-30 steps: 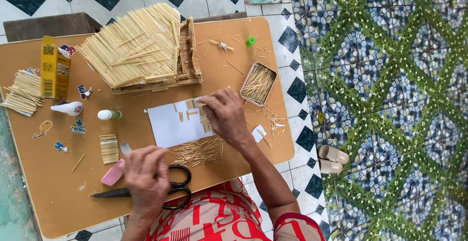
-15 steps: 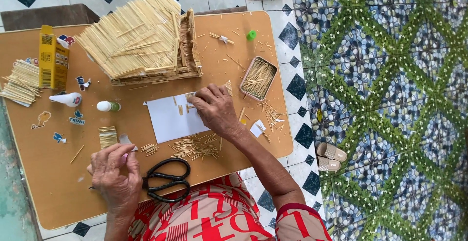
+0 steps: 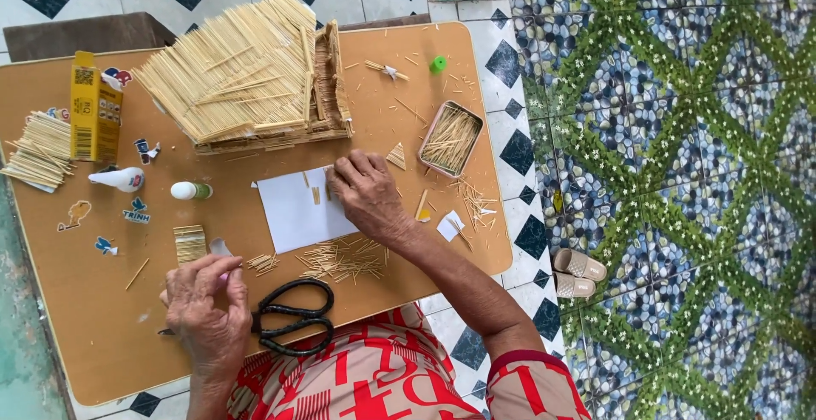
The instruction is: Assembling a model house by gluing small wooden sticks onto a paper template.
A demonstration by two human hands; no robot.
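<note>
Two hands are at work on the brown table (image 3: 76, 318), and I start with the nearer one: my left hand (image 3: 204, 314) lies at the table's near edge with its fingers curled in, and I cannot tell whether it pinches anything. Just beside it to the right lie black scissors (image 3: 293, 318), shut, touching or almost touching the hand. A little further in sits a small block of bundled sticks (image 3: 189, 243), and to its right a loose scatter of thin sticks (image 3: 340, 260). My right hand (image 3: 367, 195) rests palm down beyond that scatter, its fingers spread flat and pressing on the right edge of a white sheet of paper (image 3: 297, 212); it grips nothing that I can see, it only holds the paper down. Short bits of stick lie on the sheet near the fingertips. Left of the paper lie a white glue bottle (image 3: 119, 179) and a small tube with a green end (image 3: 190, 190). To the right of the hand stands a shallow tin of sticks (image 3: 450, 138). Further back stands a stick house with a thatched roof (image 3: 246, 76), with a yellow box (image 3: 95, 107) and a pile of longer sticks (image 3: 38, 150) to its left.
</note>
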